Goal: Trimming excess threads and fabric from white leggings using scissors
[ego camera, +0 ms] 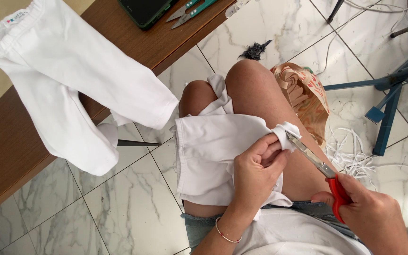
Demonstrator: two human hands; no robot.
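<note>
Head view: scissors (pixel 318 163) cutting garment (pixel 213 151); trousers (pixel 67 85) nearby.

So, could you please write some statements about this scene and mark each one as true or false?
1. The right hand holds scissors with red handles. True.
2. The left hand pinches the white cloth lying on the person's lap. True.
3. The scissor blades are far from the cloth. False: their tips meet the bunched edge of the cloth by the left fingers.
4. A pair of white leggings lies flat on the floor. False: it hangs over the edge of the wooden table.
5. Small teal snips lie on the table beside a dark phone. True.
6. The floor is dark carpet. False: it is pale marble-patterned tile.
</note>
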